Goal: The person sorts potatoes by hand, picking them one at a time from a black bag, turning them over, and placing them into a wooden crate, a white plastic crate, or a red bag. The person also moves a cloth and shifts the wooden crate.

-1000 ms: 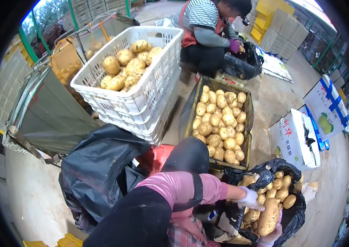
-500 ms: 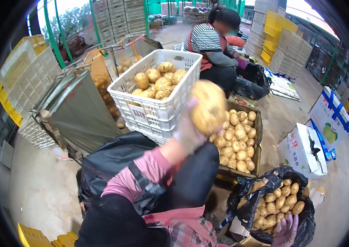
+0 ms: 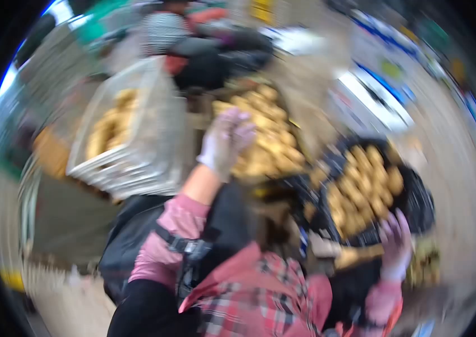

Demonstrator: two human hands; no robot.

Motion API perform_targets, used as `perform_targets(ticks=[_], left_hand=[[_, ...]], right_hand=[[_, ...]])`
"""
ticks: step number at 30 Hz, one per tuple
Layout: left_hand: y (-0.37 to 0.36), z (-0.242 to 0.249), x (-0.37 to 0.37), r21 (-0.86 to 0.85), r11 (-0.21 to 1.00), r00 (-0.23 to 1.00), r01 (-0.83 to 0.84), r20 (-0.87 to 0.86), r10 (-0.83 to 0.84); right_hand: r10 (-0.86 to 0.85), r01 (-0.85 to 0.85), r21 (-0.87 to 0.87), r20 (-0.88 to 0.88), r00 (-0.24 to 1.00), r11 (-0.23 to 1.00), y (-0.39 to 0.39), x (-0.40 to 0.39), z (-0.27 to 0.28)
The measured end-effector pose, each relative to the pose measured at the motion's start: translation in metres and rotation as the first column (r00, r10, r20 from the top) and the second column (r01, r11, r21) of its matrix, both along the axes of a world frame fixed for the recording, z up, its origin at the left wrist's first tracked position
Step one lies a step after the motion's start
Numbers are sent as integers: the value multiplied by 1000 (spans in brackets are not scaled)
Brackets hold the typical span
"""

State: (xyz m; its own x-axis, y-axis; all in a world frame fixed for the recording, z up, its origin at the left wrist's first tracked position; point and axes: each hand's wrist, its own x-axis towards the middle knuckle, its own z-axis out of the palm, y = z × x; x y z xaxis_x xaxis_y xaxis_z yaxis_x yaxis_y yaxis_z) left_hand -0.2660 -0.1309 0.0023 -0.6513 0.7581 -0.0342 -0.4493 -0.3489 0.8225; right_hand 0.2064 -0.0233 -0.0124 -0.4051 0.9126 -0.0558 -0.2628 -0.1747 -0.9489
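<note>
My left hand (image 3: 226, 140), in a pale glove, is over the near left part of the potatoes (image 3: 269, 129) in a dark-rimmed crate; its fingers are smeared by motion and no large potato shows in it. My right hand (image 3: 396, 241), gloved too, has its fingers apart and empty at the near right edge of a box lined with black plastic (image 3: 420, 196). Several potatoes (image 3: 361, 191) fill that box. The whole view is blurred.
A white slatted crate (image 3: 159, 123) holding potatoes stands at the left. Another person (image 3: 193, 56) sits beyond it, beside black plastic. A white carton (image 3: 370, 101) stands at the right. Dark cloth or plastic (image 3: 131, 236) lies at the near left.
The view has turned, shifting the crates left. The large potato has left my left hand, which is now over the middle crate. My right hand shows more fully, up to the sleeve.
</note>
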Motion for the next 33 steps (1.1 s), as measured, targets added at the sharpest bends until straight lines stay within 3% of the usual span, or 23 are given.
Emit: perform_targets(ticks=[1,2,5,9,12,13,15,16,19,21,22,25,26,27,29,33], left_hand=[[20,-9,17,-64,994,995,94,43,-91],[35,-16,32,-69,972,974,226,47,-224],[70,-42,60,-101,850,850,517,-58,-524],[94,-68,81,-236,792,816,563,11,-578],[102,-79,87,-350,740,807,575,94,-583],[104,-77,91,-344,733,797,587,85,-598],[110,-74,97,-330,721,776,609,64,-627],[112,-74,99,-325,724,776,609,55,-628],[117,-85,95,-320,722,774,613,62,-630],[119,-86,92,-345,729,790,591,65,-609],[119,-84,90,-359,734,800,577,65,-597],[119,-74,89,-399,745,826,534,57,-561],[121,-70,88,-401,743,825,536,62,-562],[121,-68,87,-406,740,825,537,70,-561],[117,-72,87,-424,722,819,546,90,-567],[126,-75,90,-407,706,794,579,86,-602]], right_hand=[[-87,86,-6,-8,996,996,3,-1,-4],[-116,103,106,125,985,989,1,-5,-3],[-139,143,-7,179,974,990,11,1,-17],[-149,179,-40,393,908,983,40,-3,-45],[0,48,-76,538,843,996,84,-23,-83],[29,-28,-11,620,784,1000,96,-33,-96],[94,-247,54,828,552,967,128,-57,-124],[160,-327,12,855,493,945,145,-68,-150],[281,-468,-233,959,33,852,169,-104,-199],[341,-570,-332,935,-95,752,170,-110,-221],[356,-536,-399,916,-188,744,170,-118,-222],[506,-524,-548,829,-238,652,179,-120,-213],[519,-542,-544,827,-218,640,175,-122,-220],[449,-592,-525,846,-286,612,171,-117,-226],[550,-527,-602,788,-275,599,154,-125,-206],[620,-554,-546,782,-66,629,161,-102,-220]])
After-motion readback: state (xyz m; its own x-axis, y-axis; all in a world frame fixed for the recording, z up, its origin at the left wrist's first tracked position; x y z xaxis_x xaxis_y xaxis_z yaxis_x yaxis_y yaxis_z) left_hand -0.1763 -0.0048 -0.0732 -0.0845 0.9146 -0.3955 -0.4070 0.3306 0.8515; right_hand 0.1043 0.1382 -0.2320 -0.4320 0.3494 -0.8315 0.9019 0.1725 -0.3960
